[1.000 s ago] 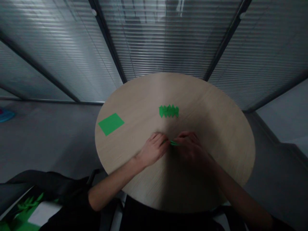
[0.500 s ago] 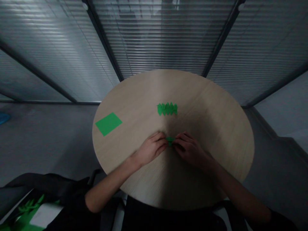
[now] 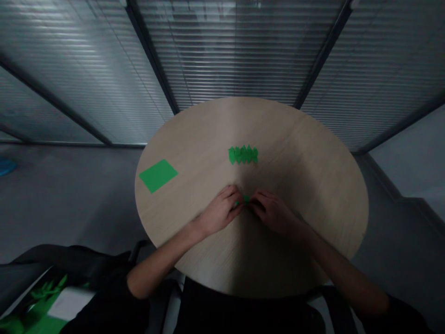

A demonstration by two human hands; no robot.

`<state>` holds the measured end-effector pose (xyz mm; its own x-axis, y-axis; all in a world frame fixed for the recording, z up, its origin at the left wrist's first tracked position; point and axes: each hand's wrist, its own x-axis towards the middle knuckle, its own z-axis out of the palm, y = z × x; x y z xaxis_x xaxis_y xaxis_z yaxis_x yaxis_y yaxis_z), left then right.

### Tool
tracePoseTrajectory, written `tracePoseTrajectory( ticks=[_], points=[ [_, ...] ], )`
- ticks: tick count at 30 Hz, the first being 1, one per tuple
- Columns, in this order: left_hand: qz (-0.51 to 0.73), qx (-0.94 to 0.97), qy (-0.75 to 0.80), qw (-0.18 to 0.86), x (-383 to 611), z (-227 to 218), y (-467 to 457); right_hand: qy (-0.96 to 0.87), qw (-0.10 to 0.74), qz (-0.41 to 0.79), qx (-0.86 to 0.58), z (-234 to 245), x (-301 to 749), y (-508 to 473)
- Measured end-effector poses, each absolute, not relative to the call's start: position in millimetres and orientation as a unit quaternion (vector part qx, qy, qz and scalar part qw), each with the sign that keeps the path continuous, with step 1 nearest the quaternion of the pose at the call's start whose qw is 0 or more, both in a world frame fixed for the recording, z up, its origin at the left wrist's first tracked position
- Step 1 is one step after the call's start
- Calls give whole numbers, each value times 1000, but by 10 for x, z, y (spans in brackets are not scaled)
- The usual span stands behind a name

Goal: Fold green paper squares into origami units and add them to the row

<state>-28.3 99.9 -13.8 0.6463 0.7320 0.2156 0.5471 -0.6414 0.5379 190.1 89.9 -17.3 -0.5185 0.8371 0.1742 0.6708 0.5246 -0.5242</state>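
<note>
Between my fingertips, over the middle of the round table point(image 3: 194, 153), is a small piece of folded green paper point(image 3: 246, 198). My left hand point(image 3: 222, 211) pinches its left side, and my right hand point(image 3: 273, 211) grips it from the right. Most of the piece is hidden by my fingers, so its exact shape does not show. Beyond my hands, a row of several small folded green paper pieces point(image 3: 243, 154) with pointed ends lies side by side. A flat green paper sheet point(image 3: 158, 176) rests on the table to the left.
At the lower left, a dark open container or bag holds green material point(image 3: 43, 322) and a white rectangular item point(image 3: 70, 303). Window blinds point(image 3: 222, 55) stand behind the table. A blue object point(image 3: 6, 166) is on the floor at far left.
My left fingers have shifted and curled further around the small green paper, covering more of it. The whole view has moved slightly. The row and the sheet stay in place on the table.
</note>
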Motion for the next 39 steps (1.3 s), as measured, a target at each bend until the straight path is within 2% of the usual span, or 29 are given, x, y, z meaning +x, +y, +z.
tracePoseTrajectory(
  ticks=[5, 13, 27, 39],
  points=[
    [177, 883, 393, 187, -316, -141, 1043, -827, 191, 241, -470, -142, 1903, 936],
    [149, 895, 376, 190, -334, -119, 1091, -822, 152, 233, -496, -129, 1888, 982],
    [147, 920, 314, 182, -399, -119, 1156, -849, 148, 212, -460, -102, 1915, 966],
    [159, 907, 331, 203, -361, -113, 1150, -829, 177, 212, -486, -121, 1858, 908]
  ],
)
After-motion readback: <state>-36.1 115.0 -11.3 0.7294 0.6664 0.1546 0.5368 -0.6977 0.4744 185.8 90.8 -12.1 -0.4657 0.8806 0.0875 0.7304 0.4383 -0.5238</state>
